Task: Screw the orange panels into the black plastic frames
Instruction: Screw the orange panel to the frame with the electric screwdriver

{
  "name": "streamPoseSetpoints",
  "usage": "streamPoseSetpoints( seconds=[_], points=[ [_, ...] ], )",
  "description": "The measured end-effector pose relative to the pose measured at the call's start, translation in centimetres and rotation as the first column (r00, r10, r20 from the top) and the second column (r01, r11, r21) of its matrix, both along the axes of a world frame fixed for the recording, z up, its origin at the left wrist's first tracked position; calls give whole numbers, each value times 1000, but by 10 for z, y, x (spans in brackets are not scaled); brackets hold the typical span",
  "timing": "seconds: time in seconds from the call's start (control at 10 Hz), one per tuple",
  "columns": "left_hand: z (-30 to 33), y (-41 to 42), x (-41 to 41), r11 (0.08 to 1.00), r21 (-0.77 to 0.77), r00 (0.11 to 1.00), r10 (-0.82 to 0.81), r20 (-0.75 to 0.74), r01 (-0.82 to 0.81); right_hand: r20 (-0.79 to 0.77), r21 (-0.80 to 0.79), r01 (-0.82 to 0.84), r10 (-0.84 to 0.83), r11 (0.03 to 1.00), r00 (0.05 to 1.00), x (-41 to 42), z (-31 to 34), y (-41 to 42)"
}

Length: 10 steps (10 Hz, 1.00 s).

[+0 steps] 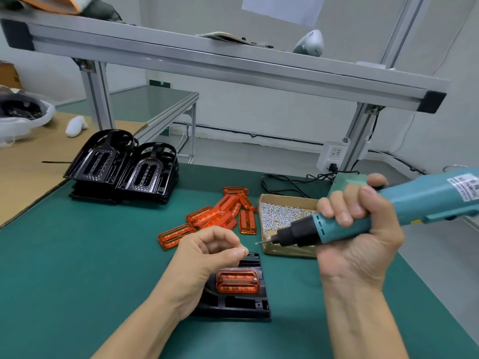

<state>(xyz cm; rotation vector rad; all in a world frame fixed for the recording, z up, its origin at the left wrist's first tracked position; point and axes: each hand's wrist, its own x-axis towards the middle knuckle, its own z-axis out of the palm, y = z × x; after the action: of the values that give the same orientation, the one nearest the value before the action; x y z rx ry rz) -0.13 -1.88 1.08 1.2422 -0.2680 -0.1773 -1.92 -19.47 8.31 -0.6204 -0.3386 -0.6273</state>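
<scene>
A black plastic frame [238, 304] lies on the green mat in front of me with an orange panel [237, 281] seated in it. My left hand [207, 255] hovers just above the frame, thumb and forefinger pinched together on what looks like a small screw. My right hand [355, 229] grips a teal electric screwdriver [388, 211], its bit pointing left toward the left fingertips. Several loose orange panels [220, 216] lie in a heap behind the frame.
A cardboard box of silver screws [280, 216] sits under the screwdriver tip. Stacked black frames [124, 167] stand at the back left. A power strip [333, 156] and black cable lie at the back right. An aluminium shelf beam [207, 60] crosses overhead.
</scene>
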Motion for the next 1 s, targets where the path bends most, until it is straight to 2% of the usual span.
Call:
streamPoseSetpoints(
  seconds=[0.3, 0.5, 1.0],
  points=[
    [-1, 5, -5, 996, -84, 997, -2, 83, 10, -7, -75, -41, 41, 996, 999, -5, 3, 17],
    [-1, 7, -6, 997, -72, 993, -24, 115, 32, -6, -94, -51, 51, 994, 999, -5, 4, 20],
    [-4, 5, -6, 995, -91, 996, -27, 86, 34, -15, -96, -56, 55, 994, 998, -5, 1, 19]
  ],
)
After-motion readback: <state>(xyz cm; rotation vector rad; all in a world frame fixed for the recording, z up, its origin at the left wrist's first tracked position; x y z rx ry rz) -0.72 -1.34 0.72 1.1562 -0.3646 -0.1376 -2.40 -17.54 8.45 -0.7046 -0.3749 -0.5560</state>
